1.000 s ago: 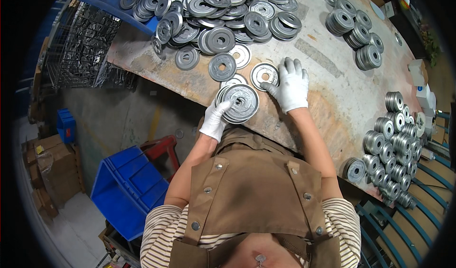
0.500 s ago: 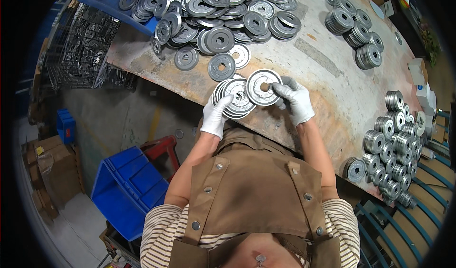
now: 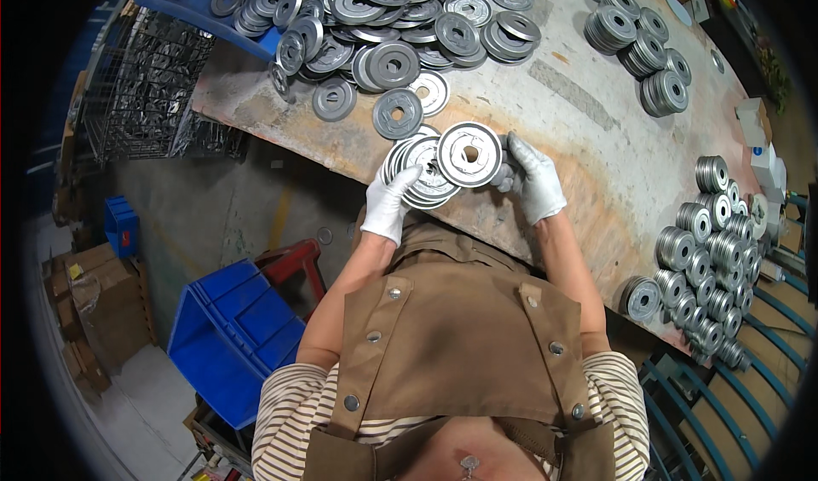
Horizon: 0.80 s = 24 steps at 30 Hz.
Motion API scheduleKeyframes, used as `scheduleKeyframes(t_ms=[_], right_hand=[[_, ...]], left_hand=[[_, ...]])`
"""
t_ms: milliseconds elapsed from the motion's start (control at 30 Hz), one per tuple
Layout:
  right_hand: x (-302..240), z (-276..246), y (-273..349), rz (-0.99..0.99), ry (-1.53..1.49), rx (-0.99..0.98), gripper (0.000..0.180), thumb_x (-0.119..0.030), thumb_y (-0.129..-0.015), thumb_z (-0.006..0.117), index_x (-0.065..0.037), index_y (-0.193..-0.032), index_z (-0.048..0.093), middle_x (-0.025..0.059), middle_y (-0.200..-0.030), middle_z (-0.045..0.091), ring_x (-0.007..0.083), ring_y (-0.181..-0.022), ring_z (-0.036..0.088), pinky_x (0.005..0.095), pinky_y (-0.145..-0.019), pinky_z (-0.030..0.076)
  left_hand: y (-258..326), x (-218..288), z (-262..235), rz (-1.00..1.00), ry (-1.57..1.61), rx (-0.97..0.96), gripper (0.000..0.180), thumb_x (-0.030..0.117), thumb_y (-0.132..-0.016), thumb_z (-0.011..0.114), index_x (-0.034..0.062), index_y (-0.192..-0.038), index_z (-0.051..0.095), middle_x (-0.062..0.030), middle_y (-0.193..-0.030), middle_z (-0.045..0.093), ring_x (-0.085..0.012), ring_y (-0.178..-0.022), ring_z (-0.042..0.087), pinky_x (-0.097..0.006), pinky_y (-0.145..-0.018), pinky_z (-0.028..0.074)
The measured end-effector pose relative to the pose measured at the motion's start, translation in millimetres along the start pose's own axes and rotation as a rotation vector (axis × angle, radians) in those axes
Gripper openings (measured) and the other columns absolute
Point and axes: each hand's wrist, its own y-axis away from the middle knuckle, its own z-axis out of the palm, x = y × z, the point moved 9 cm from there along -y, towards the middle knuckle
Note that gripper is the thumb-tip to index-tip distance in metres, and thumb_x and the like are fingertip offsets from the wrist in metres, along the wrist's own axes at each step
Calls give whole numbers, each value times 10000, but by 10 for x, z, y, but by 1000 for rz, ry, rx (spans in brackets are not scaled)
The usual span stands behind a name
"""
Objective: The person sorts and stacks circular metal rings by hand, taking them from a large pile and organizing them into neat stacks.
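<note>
We see the white-gloved fingers of the left hand (image 3: 389, 208) closed around a stack of metal discs (image 3: 429, 186), its thumb lying over the top face and its other fingers hidden below. A single disc (image 3: 470, 175) sits between the hands, just left of the gloved fingers of the right hand (image 3: 530, 178), and overlaps the right side of the stack; being round, it has no long axis, and its flat face turns up toward us. Those right fingers are partly spread, some curled behind the disc's edge, but we cannot tell whether they grip it or only touch it. Both hands are close to it, above the near edge of the counter (image 3: 584, 178). Just beyond the stack we see a darker disc (image 3: 398, 123) lying flat, then a large loose heap of discs (image 3: 394, 65) reaching a blue bin (image 3: 192, 11). Farther out to the right stand neat piles: a small group (image 3: 615, 31) toward the back and many rows (image 3: 700, 268) near the right edge.
</note>
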Motion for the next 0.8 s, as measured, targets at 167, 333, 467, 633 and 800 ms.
scheduleKeyframes(t_ms=[167,333,467,633,800], right_hand=[[-21,12,21,-15,11,-1,332,-257,-967,579,12,-1157,625,82,-897,698,115,-617,631,209,-490,438],[-8,-52,15,-31,92,9,346,-247,-953,595,18,-1172,632,73,-873,698,110,-592,616,208,-473,415],[-14,-40,15,-28,151,26,366,-243,-938,612,23,-1188,636,70,-817,694,111,-568,607,210,-460,393],[-57,22,28,-45,176,24,365,-236,-940,610,35,-1182,635,77,-787,692,122,-556,609,214,-459,394],[-49,39,29,-49,183,11,362,-227,-940,609,43,-1180,633,86,-781,691,135,-548,612,216,-457,394]], left_hand=[[-8,7,27,2,17,-25,482,29,-835,676,0,-1298,542,-80,-1179,654,-179,-1054,641,-321,-926,519],[-14,-10,-3,-15,21,-13,473,28,-836,678,0,-1290,549,-81,-1171,658,-177,-1044,644,-317,-921,521],[-25,-17,-57,-9,39,6,459,29,-833,685,-1,-1274,560,-80,-1149,666,-174,-1022,651,-315,-905,530],[-52,-29,-114,4,48,28,432,23,-830,696,-1,-1244,577,-79,-1115,676,-170,-984,660,-316,-873,545],[-35,-15,-124,-1,51,33,435,20,-830,695,-2,-1247,574,-80,-1119,675,-171,-987,660,-315,-877,543]])
